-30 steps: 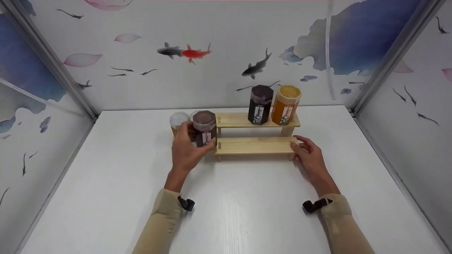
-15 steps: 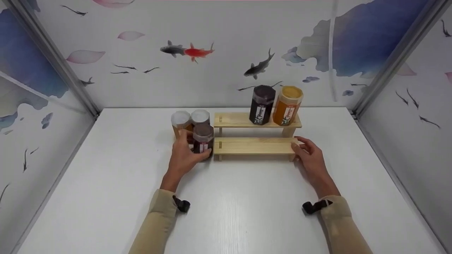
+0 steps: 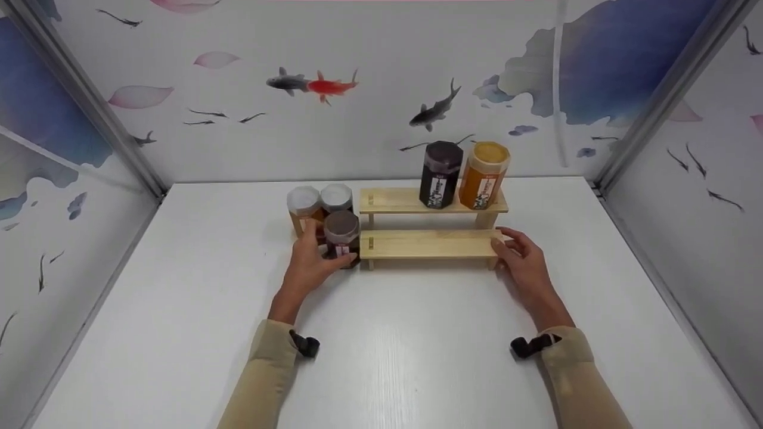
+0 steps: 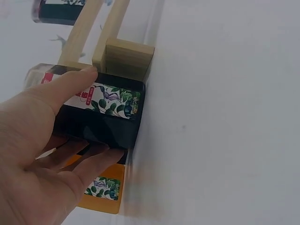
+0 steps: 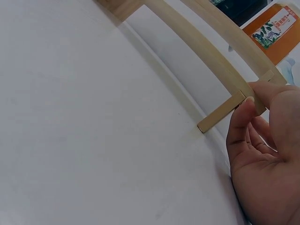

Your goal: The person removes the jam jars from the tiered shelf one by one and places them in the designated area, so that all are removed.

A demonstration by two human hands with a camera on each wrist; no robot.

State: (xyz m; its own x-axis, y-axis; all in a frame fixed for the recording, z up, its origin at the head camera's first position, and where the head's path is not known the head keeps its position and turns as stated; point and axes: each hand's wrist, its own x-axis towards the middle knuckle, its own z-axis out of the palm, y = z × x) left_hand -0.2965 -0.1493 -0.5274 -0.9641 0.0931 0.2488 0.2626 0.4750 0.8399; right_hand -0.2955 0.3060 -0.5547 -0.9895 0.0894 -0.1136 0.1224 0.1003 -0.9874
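Observation:
My left hand holds a dark jar between thumb and fingers, at the left end of a two-tier wooden rack. In the left wrist view the dark jar stands on the table, its flowered label toward the thumb. My right hand pinches the right end of the rack's lower shelf; the right wrist view has thumb and fingers at the shelf corner. On the upper shelf stand another dark jar and an amber jar, side by side.
Behind the left hand stand an amber jar with a whitish lid and a dark jar with a whitish lid, close together left of the rack. A white wall painted with fish rises behind the white table.
The left hand has brought the dark jar down and slightly toward me, from beside the upper part of the rack to the table. The right hand stays on the shelf end.

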